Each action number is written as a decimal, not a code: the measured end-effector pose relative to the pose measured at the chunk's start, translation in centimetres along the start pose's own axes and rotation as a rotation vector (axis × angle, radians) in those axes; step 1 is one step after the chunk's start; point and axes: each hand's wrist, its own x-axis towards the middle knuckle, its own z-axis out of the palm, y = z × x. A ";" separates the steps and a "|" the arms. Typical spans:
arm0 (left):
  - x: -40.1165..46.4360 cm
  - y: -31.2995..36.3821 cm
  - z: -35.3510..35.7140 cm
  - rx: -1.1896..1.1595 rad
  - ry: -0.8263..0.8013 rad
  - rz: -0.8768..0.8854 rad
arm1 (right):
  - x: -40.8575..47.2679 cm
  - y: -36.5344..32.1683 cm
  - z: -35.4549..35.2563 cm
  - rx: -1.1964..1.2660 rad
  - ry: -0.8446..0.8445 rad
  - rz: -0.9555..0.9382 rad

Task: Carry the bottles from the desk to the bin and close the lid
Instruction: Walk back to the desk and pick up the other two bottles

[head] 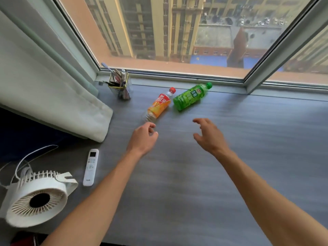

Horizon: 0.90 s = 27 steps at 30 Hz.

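Observation:
Two bottles lie on their sides on the grey desk (195, 174) near the window. The clear bottle with an orange label and red cap (158, 104) lies to the left. The green bottle with a green cap (190, 97) lies to its right. My left hand (142, 137) hovers just short of the orange bottle's base, fingers loosely curled and holding nothing. My right hand (208, 134) is out over the desk below the green bottle, fingers spread, apart from it. No bin is in view.
A wire pen holder (119, 84) stands at the back left by the window frame. A white curtain (53, 96) drapes onto the desk's left side. A white remote (91, 166) and a white desk fan (35, 197) sit at the front left.

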 end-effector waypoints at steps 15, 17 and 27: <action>13.4 1.8 4.8 0.393 0.121 0.119 | 17.9 2.6 0.5 -0.624 -0.011 -0.272; 13.9 1.6 5.6 0.417 0.111 0.088 | 18.3 2.9 0.8 -0.641 0.037 -0.303; 10.2 1.3 4.7 0.229 0.083 -0.114 | 12.9 3.6 0.3 -0.331 0.050 -0.040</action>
